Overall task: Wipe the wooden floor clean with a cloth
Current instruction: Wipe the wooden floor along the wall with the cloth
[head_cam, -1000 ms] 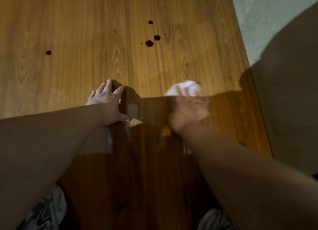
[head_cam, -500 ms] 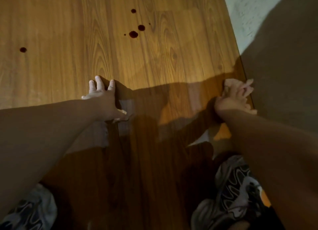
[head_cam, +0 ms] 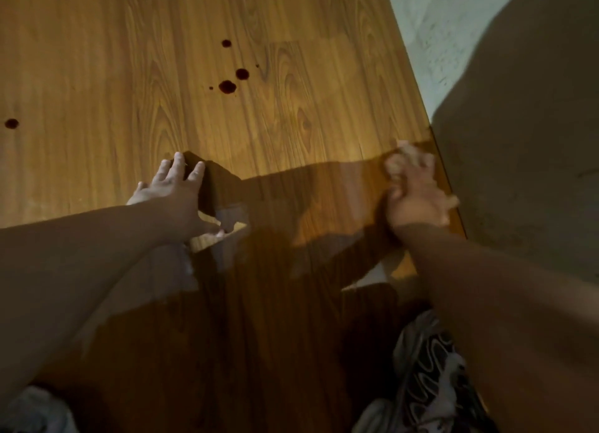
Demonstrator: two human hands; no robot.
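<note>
The wooden floor (head_cam: 291, 124) fills most of the view, lit at the far side and in shadow close to me. A cluster of dark red drops (head_cam: 227, 86) lies ahead of my hands, and one more drop (head_cam: 11, 123) sits at the far left. My right hand (head_cam: 418, 199) grips a pale crumpled cloth (head_cam: 405, 160) and presses it on the floor beside the right edge. My left hand (head_cam: 175, 189) rests flat on the boards with its fingers spread, holding nothing.
A pale concrete surface (head_cam: 447, 37) runs along the right of the wood, mostly under a large shadow. Patterned fabric on my knee (head_cam: 428, 367) shows at the bottom right, and more fabric (head_cam: 35, 410) at the bottom left.
My right hand swept the cloth from the middle of the floor to the right edge and stays there now. My left hand has kept its place on the boards.
</note>
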